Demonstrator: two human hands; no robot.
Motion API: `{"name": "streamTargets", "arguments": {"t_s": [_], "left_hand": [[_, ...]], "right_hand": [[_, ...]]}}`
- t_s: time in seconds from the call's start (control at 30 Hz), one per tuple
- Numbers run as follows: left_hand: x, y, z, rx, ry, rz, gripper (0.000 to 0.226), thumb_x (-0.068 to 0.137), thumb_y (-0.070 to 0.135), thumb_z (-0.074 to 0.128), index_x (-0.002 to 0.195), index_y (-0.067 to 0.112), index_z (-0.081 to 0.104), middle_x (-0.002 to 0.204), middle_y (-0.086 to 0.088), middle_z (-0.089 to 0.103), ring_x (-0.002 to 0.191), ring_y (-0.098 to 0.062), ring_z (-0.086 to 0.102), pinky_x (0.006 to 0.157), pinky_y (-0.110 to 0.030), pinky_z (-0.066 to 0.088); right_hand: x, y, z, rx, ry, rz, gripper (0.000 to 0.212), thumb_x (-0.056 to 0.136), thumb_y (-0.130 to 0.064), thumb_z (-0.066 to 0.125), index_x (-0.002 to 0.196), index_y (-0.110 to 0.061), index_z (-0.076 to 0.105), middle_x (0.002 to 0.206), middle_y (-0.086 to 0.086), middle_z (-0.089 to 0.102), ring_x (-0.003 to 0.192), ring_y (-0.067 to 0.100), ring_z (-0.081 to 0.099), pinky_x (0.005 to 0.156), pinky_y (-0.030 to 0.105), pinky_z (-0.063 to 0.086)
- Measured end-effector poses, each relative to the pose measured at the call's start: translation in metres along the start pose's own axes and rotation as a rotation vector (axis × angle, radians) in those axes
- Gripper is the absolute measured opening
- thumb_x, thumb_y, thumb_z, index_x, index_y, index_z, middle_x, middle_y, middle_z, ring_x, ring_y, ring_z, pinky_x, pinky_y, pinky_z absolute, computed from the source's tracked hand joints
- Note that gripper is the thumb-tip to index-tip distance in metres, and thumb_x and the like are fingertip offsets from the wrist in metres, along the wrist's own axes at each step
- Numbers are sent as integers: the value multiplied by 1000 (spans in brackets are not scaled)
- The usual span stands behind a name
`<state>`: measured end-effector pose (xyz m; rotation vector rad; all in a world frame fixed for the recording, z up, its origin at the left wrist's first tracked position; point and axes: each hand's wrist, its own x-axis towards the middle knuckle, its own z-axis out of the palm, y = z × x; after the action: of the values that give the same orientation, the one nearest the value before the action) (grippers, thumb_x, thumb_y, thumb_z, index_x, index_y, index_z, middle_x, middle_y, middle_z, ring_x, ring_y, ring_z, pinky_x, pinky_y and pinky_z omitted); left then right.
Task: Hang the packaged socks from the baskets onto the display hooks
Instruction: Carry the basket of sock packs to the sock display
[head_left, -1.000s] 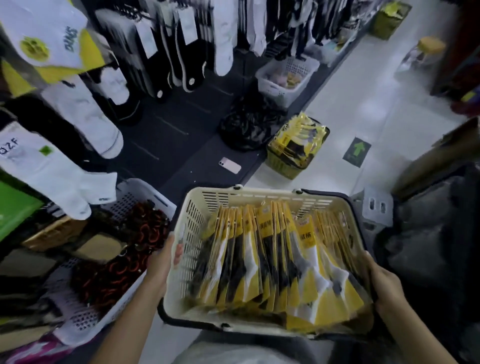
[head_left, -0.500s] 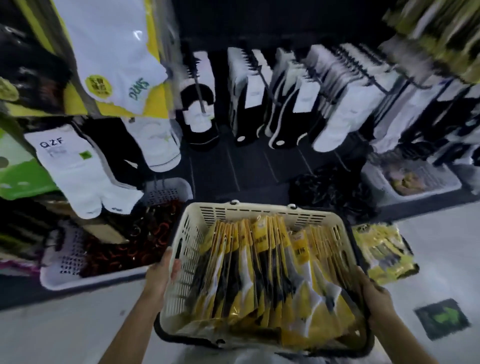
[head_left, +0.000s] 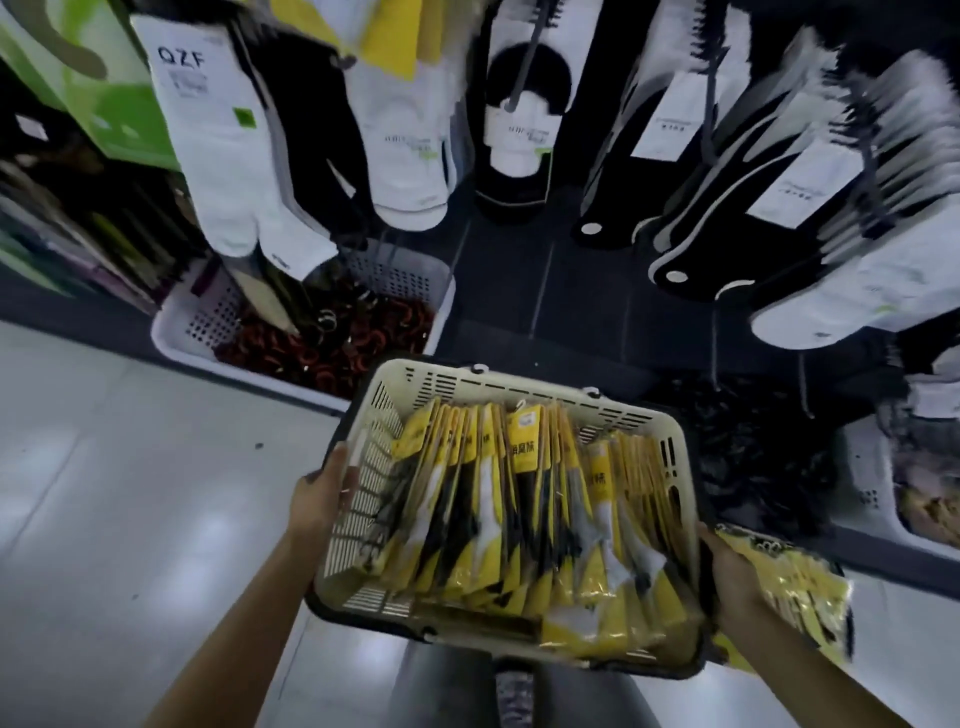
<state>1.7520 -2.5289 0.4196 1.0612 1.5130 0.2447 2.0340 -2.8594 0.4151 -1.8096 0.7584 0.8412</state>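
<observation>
Evidently an early stage: left hand (head_left: 324, 493) and right hand (head_left: 727, 577) each grip a side rim of the basket (head_left: 519, 387), where the sock packs (head_left: 519, 519) stand in full rows, none yet lifted toward the hooks (head_left: 524, 62).

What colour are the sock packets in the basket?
Mostly yellow, with black and white showing: the sock packets in the cream basket, seen in the head view.
</observation>
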Motion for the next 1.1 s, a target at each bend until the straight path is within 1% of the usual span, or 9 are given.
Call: {"name": "streamTargets", "arguments": {"t_s": [0.1,0.2,0.27,0.43,0.53,0.67,0.73,0.93,1.1], "left_hand": [[-2,-20,5,7,73,-14,52,90,53,51,71,6,62,71,-14,59,65,-24,52,57,-32,39],[2,-44,19,-11,144,-44,52,87,56,53,69,8,61,67,-10,58,59,-21,50,52,-29,35],[7,-62,34,-24,193,-66,51,86,58,54,66,12,61,63,-6,56,54,-17,47,49,-28,33],[39,-116,64,-30,252,-157,56,80,68,52,67,14,64,61,0,60,54,-16,50,50,-26,37],[72,-159,83,-17,246,-184,57,84,68,47,68,15,65,61,1,61,53,-15,51,47,-25,36],[122,-226,106,27,221,-167,54,88,62,45,71,16,65,67,-1,63,57,-16,52,48,-25,35],[146,-258,114,46,220,-178,52,89,61,44,73,16,66,71,1,65,57,-15,53,47,-23,35],[213,-347,149,147,268,-135,61,87,67,40,73,15,67,69,-4,66,59,-21,56,53,-28,40],[266,-376,181,349,304,-35,67,88,71,29,75,15,64,69,-5,66,62,-24,60,59,-33,47]], "right_hand": [[16,3,18,-129,-37,-13,40,92,-32,60,111,2,63,91,16,71,75,33,67,70,38,53],[44,5,20,-223,-45,1,56,92,-39,59,132,0,52,129,20,58,115,39,56,98,52,45],[64,6,25,-252,-116,77,58,93,-43,54,135,-3,49,136,19,52,121,39,51,106,52,39],[126,25,28,-248,-211,141,38,98,-39,45,117,-9,60,100,11,65,88,31,59,75,41,47],[163,48,38,-248,-176,156,38,99,-41,41,115,-12,59,85,9,69,83,28,58,73,39,46],[222,93,64,-248,-95,149,49,99,-44,39,127,-7,56,126,18,59,113,35,54,89,42,43],[249,116,75,-270,-78,167,51,98,-47,40,126,-9,57,131,19,56,120,35,52,91,42,42],[338,174,102,-300,-92,197,59,97,-53,38,126,-5,57,129,22,57,114,36,55,87,41,43],[387,214,115,-395,-138,148,56,97,-54,34,113,-10,63,103,15,65,85,29,58,83,40,46]]}}
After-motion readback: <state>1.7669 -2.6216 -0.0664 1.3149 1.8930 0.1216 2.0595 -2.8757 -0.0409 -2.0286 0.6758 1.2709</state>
